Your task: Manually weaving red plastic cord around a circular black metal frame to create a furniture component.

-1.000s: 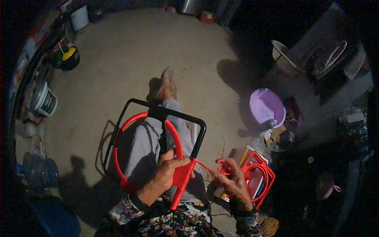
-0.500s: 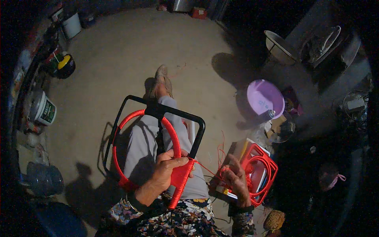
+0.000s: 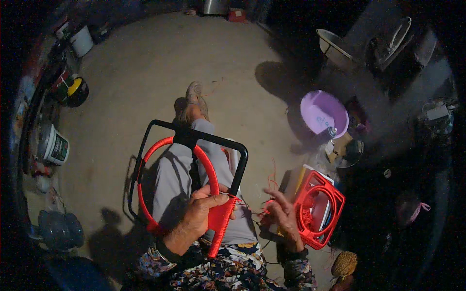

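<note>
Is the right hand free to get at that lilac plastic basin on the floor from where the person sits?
Probably not without leaning. The right hand is busy with red cord beside the red frame, and the lilac basin sits well beyond it, past clutter on the floor.

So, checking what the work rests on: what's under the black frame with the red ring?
Under the black frame lie the person's grey-trousered legs and bare floor. The left hand covers its near edge, so nothing beneath there shows.

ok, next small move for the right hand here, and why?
Probably draw the red cord taut toward the right. The left hand clamps the woven red patch on the black frame, and the right hand has open fingers at the cord, which runs loosely between both hands.
</note>
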`<state>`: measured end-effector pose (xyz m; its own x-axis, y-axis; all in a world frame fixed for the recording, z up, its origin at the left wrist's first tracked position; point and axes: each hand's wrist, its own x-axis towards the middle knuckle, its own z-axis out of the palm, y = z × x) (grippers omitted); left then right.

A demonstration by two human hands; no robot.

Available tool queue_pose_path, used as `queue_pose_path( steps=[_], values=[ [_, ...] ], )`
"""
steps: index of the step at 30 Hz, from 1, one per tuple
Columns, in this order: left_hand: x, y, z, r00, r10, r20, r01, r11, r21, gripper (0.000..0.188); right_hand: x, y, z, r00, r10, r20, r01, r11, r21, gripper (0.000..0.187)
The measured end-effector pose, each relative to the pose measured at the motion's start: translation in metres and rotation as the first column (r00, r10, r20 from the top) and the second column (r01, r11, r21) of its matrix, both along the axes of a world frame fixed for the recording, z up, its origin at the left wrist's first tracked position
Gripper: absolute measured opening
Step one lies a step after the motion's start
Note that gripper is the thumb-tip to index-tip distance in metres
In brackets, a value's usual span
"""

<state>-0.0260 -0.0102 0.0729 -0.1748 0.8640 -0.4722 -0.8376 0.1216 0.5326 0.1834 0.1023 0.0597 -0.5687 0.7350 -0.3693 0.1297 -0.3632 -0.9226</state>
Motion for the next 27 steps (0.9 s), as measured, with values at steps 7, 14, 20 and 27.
queue_pose_path(
  steps=[7, 14, 20, 27],
  values=[
    [0.002, 0.001, -0.002, 0.997, 0.042, -0.064, -0.044, 0.999, -0.027, 0.026, -0.035, -0.016, 0.015, 0.906, 0.415, -0.081, -0.422, 0.888, -0.183, 0.034],
    [-0.001, 0.001, -0.003, 1.000, -0.013, 0.010, 0.013, 1.000, -0.001, 0.028, -0.027, -0.015, 0.014, 0.982, 0.187, 0.042, -0.177, 0.969, -0.172, 0.024],
    [-0.001, 0.009, 0.003, 0.996, -0.070, 0.057, 0.076, 0.992, -0.103, 0.028, 0.015, -0.006, -0.011, 0.999, 0.038, 0.012, -0.036, 0.991, -0.127, 0.026],
    [-0.005, 0.013, -0.001, 0.983, -0.047, 0.178, 0.069, 0.990, -0.119, 0.019, 0.000, -0.001, -0.015, 0.999, 0.025, 0.034, -0.021, 0.995, -0.102, 0.027]
  ],
)
